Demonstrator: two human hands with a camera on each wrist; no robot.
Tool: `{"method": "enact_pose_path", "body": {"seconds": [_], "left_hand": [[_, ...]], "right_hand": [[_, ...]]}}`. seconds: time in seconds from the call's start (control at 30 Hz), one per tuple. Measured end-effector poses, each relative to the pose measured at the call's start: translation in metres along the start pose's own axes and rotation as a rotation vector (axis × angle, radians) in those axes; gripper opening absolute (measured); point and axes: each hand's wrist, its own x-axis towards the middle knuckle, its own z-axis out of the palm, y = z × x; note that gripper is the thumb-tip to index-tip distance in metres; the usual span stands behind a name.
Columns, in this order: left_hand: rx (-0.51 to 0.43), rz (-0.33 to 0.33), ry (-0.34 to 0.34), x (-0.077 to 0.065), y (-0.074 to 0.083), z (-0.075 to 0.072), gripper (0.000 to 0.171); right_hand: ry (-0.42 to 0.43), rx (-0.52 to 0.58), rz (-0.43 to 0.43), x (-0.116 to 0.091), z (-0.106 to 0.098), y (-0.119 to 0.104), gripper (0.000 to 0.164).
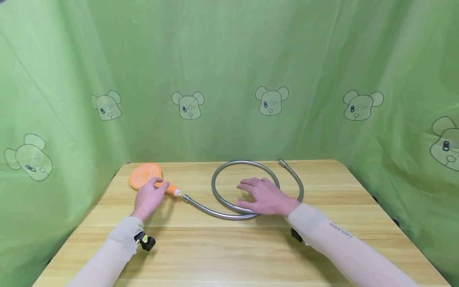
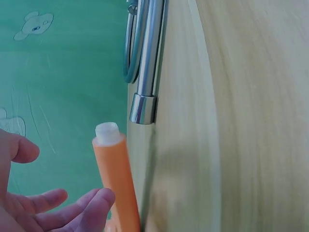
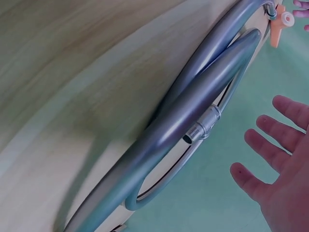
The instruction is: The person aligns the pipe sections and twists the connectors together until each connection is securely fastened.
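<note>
An orange shower head (image 1: 145, 175) lies at the back left of the table, its handle (image 2: 116, 179) ending in a white threaded tip. Over that handle hovers my left hand (image 1: 150, 198), thumb and fingers spread apart; in the left wrist view the fingertips come right beside the handle. A coiled silver shower hose (image 1: 215, 187) rests across the middle, one metal end (image 1: 186, 198) lying close to the handle's tip. The other end fitting (image 3: 205, 125) sits at the back, right of the loop. My right hand (image 1: 267, 198) reaches over the coil with fingers stretched out, gripping nothing.
A wooden table (image 1: 229, 251) carries everything. Green curtain (image 1: 229, 52) with printed bear heads hangs behind it and on both sides. Small black cameras (image 1: 146, 241) are strapped at the wrists over pale sleeves.
</note>
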Motion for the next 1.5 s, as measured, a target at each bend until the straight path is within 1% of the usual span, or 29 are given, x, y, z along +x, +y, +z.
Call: {"method": "enact_pose_path", "body": {"seconds": [0.17, 0.3, 0.43, 0.57, 0.67, 0.8, 0.97, 1.1, 1.2, 1.3, 1.5], "left_hand": [[-0.051, -0.053, -0.021, 0.001, -0.008, -0.001, 0.058], [-0.123, -0.093, -0.038, 0.002, -0.012, -0.002, 0.059], [-0.231, -0.132, -0.049, 0.004, -0.017, -0.001, 0.059], [-0.336, -0.155, -0.067, 0.006, -0.023, 0.000, 0.061], [-0.398, -0.177, -0.080, 0.009, -0.027, 0.001, 0.063], [-0.484, -0.225, -0.094, 0.013, -0.033, 0.001, 0.066], [-0.592, -0.283, -0.113, 0.018, -0.036, 0.002, 0.069], [-0.699, -0.318, -0.134, 0.022, -0.037, 0.003, 0.072], [-0.756, -0.330, -0.146, 0.024, -0.038, 0.004, 0.075], [-0.793, -0.334, -0.144, 0.026, -0.038, 0.006, 0.077], [-0.862, -0.335, -0.113, 0.029, -0.040, 0.011, 0.083]], "right_hand": [[0.002, 0.004, -0.008, 0.005, 0.003, -0.003, 0.074], [-0.006, 0.014, -0.017, 0.010, 0.004, -0.007, 0.075], [-0.010, 0.022, -0.036, 0.015, 0.007, -0.011, 0.077], [-0.009, 0.028, -0.059, 0.019, 0.011, -0.014, 0.079], [-0.014, 0.040, -0.067, 0.022, 0.014, -0.016, 0.077], [-0.014, 0.048, -0.078, 0.026, 0.017, -0.019, 0.077], [-0.034, 0.048, -0.084, 0.030, 0.019, -0.023, 0.079], [-0.041, 0.039, -0.102, 0.034, 0.021, -0.026, 0.082], [-0.030, 0.025, -0.120, 0.037, 0.023, -0.028, 0.083], [-0.028, 0.021, -0.127, 0.040, 0.024, -0.031, 0.082], [-0.044, 0.036, -0.136, 0.048, 0.029, -0.035, 0.084]]}}
